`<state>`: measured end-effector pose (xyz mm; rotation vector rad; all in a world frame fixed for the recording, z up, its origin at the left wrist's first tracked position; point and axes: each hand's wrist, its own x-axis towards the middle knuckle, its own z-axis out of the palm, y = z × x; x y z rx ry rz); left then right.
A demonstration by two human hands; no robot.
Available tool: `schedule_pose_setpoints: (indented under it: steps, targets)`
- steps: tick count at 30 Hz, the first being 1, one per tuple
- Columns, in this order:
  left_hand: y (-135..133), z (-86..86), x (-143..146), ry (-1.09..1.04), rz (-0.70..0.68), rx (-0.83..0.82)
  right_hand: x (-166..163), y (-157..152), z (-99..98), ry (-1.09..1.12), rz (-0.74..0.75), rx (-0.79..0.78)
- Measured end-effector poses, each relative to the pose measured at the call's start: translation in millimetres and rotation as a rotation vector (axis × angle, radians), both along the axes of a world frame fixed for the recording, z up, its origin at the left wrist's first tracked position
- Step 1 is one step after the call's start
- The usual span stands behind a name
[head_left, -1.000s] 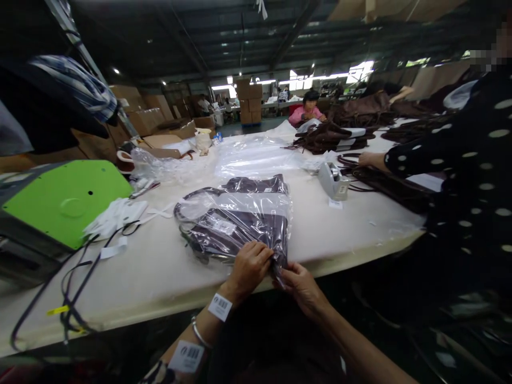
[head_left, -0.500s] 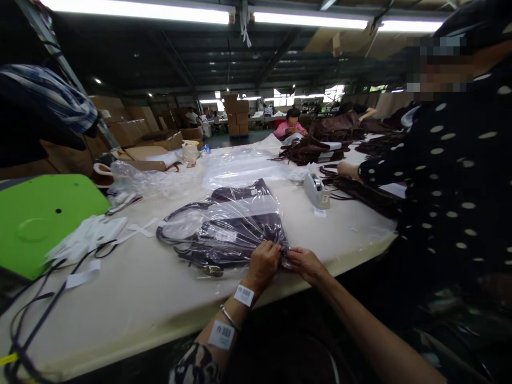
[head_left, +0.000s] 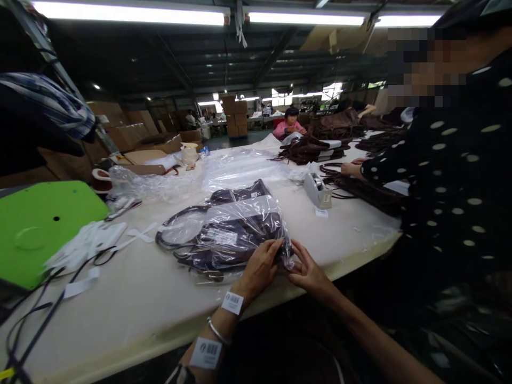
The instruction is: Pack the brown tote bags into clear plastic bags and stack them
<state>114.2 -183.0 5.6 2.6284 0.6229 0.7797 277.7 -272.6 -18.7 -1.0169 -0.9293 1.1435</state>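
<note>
A dark handbag in a clear plastic bag lies flat near the table's front edge, its looped handle pointing left. A pale band wraps across its body. At the right end of the plastic, my left hand is closed on the gathered film beside the handbag's corner. My right hand pinches the same plastic end from the other side, fingers bent. Barcode stickers cling to my left wrist and forearm, either side of a bangle.
A tape dispenser stands right of the handbag. Clear plastic sheets lie behind it. At left are a green board, white strips and dark cords. A co-worker in polka dots handles dark bags at right.
Both hands have shifted slightly at the plastic's right end, and my right fingers have lifted and bent around it. My left forearm has moved a little left. The handbag stays in place.
</note>
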Motion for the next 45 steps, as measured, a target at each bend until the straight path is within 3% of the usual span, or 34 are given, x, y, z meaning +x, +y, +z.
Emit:
schedule_pose_setpoints:
  steps: [6,13,15,19,22,28,30,33,35,39,45]
  targets:
    - [-8,-0.9,15,0.055,0.23,0.148,-4,4,-2.9,-0.158,-0.304,-0.048]
    - [-7,-2.1,22,0.042,0.297,0.14,15,28,16.6,-0.027,-0.124,-0.182]
    - [-7,-0.9,23,0.034,0.299,0.12,24,35,20.1,-0.171,-0.126,-0.231]
    - [-7,-1.1,27,0.039,0.318,0.089,39,51,23.4,-0.568,-0.277,-0.266]
    - [-8,-6.2,33,0.042,0.372,0.091,43,61,21.4,-0.644,-0.257,-0.356]
    - [-6,-15.5,37,-0.038,0.428,0.178,35,65,18.0,-0.539,-0.093,-0.435]
    - [-3,-12.7,34,-0.079,0.432,0.215,32,59,22.2,-0.357,-0.044,-0.419]
    - [-2,-5.7,28,-0.099,0.422,0.271,33,50,31.0,0.07,0.158,-0.374]
    - [-2,-3.2,26,-0.093,0.414,0.312,34,46,34.3,0.197,0.226,-0.372]
    - [-5,-8.7,25,-0.144,0.413,0.326,23,50,28.1,0.109,0.063,-0.442]
    - [-12,-19.4,28,-0.314,0.5,0.13,-2,59,11.7,-0.006,-0.161,-0.444]
